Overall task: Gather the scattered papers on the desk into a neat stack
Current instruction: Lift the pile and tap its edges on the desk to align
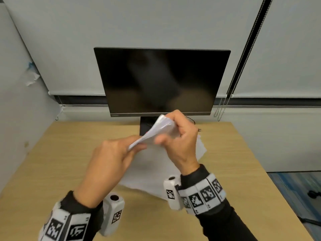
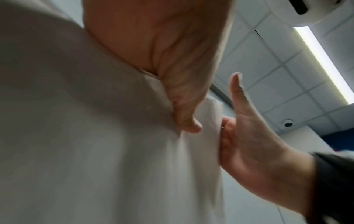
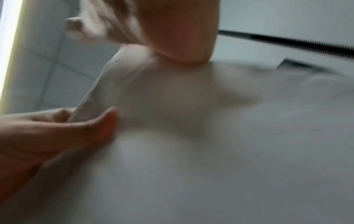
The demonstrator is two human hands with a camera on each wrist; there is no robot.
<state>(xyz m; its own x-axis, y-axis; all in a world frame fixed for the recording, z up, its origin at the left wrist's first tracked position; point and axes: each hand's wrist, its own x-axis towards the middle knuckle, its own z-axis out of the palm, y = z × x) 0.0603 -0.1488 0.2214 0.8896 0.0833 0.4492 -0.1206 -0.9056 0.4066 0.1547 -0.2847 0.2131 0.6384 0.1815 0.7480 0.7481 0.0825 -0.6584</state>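
Observation:
A bundle of white papers (image 1: 152,171) is held upright over the wooden desk (image 1: 60,153), in front of the monitor. Its top edge (image 1: 156,127) bends upward to the right. My left hand (image 1: 132,143) pinches the lower left end of that edge. My right hand (image 1: 171,131) grips the higher right end, with the thumb in front and the fingers curled over the back. In the left wrist view, my left thumb (image 2: 184,106) presses into the paper (image 2: 95,136), with the right hand (image 2: 249,136) beside it. In the blurred right wrist view, the sheets (image 3: 191,136) fill the frame. Whether the bottom edge touches the desk is unclear.
A dark monitor (image 1: 161,80) stands on its stand (image 1: 147,126) at the back of the desk. A small cable plug (image 1: 199,130) lies to the right of the stand. Blind cords (image 1: 243,54) hang at the back right. The desk's right edge (image 1: 260,164) drops to the floor.

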